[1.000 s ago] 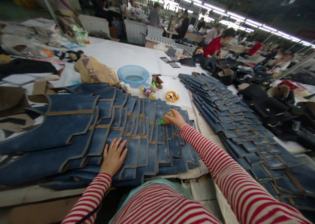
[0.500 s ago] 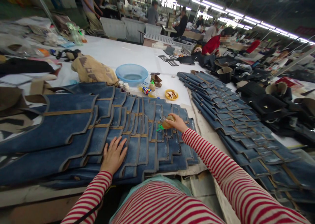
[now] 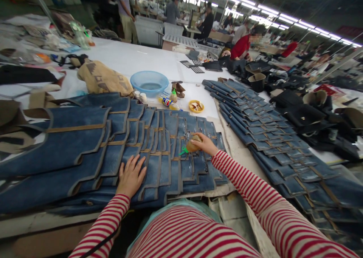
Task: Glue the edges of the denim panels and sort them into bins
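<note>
My right hand (image 3: 205, 144) is wrapped round a squeeze bottle (image 3: 193, 144) of brownish liquid, tilted with its green nozzle pointing down and left. The nozzle tip is at or just above the overlapping blue fabric pieces (image 3: 161, 171), which have grey-bound edges and tan strips; whether it touches I cannot tell. Shiny wet streaks mark the pieces near the bottle. My left hand (image 3: 132, 176) lies flat on the same row of pieces, fingers spread, holding nothing.
A second row of blue pieces (image 3: 263, 137) runs along the right. Beyond the near row are a blue basin (image 3: 149, 82), a Pepsi-labelled bottle (image 3: 170, 103), a yellow dish (image 3: 196, 106) and a patterned cloth (image 3: 103, 78). Black bags (image 3: 300, 107) lie far right; a person in red (image 3: 240, 48) leans over the table.
The bottle in my right hand has shifted slightly, its green nozzle now reaching further down and left. My left hand stays in place. The camera view has shifted a little.
</note>
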Motion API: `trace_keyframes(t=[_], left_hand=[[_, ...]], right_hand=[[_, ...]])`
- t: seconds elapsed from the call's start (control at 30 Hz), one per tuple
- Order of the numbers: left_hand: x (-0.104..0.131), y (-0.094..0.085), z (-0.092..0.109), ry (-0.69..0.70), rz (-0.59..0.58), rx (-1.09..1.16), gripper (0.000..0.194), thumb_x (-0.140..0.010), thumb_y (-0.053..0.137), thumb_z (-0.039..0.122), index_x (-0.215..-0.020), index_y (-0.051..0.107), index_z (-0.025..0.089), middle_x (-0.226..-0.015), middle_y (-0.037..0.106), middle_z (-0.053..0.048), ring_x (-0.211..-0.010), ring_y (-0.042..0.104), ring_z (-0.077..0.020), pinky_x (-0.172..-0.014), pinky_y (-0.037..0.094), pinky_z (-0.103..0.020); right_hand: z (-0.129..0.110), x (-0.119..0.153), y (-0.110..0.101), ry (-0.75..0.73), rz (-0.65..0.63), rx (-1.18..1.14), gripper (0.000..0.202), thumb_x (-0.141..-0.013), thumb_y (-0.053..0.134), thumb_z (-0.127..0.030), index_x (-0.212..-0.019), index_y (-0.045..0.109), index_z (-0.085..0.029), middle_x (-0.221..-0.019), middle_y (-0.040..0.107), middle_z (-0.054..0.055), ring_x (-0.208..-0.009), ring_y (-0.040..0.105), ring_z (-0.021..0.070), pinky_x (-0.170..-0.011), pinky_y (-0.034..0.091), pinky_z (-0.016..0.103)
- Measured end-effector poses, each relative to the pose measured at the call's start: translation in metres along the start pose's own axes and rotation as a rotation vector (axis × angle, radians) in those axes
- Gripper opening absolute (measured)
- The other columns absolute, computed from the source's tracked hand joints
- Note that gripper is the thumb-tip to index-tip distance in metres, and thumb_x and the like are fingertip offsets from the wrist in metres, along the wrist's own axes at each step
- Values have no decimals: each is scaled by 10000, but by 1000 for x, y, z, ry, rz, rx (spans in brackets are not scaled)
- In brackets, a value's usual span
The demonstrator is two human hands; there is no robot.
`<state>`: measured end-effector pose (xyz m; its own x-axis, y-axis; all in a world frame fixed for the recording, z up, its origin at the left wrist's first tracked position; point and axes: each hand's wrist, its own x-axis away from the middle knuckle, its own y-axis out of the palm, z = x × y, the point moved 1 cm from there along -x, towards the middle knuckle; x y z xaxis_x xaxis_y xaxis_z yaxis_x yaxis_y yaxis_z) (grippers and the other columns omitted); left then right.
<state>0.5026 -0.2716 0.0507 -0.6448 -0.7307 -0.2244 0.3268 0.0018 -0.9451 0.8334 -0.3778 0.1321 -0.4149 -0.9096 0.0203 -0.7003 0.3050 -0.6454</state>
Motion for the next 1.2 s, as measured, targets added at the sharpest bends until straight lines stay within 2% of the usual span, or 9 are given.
trace_keyframes(t=[0.37, 0.8, 1.0, 1.2], left_hand=[[0, 0, 1, 9, 3, -1, 433, -862, 331, 369, -1253, 450, 226, -1335, 434, -76, -1275, 291, -245, -1030, 189, -511], [0, -2, 2, 1, -2, 2, 431, -864, 331, 357, -1265, 437, 240, -1335, 432, -86, -1276, 288, -249, -1029, 180, -518], [1, -3, 3, 16, 2, -15, 428, -870, 320, 357, -1260, 438, 227, -1343, 422, -85, -1279, 284, -250, -1031, 179, -514], [2, -1, 3, 15, 25, -4, 430, -863, 339, 346, -1271, 427, 241, -1338, 427, -85, -1277, 288, -250, -1034, 171, -515]], right_hand=[[-5, 18, 0, 27, 20, 22, 450, -712, 581, -460, -1074, 536, -196, -996, 597, 46, -917, 549, 184, -838, 426, 345], [-12, 37, 0, -149, 78, 102, 471, -706, 606, -420, -1122, 502, -226, -1063, 541, 55, -977, 527, 194, -887, 413, 358], [-28, 51, -1, -227, 9, 152, 468, -722, 605, -397, -1143, 484, -230, -1069, 528, 60, -1003, 513, 199, -906, 402, 363], [-27, 48, 3, -224, 90, 156, 482, -719, 611, -382, -1157, 475, -235, -1093, 512, 67, -1030, 499, 205, -924, 392, 379]])
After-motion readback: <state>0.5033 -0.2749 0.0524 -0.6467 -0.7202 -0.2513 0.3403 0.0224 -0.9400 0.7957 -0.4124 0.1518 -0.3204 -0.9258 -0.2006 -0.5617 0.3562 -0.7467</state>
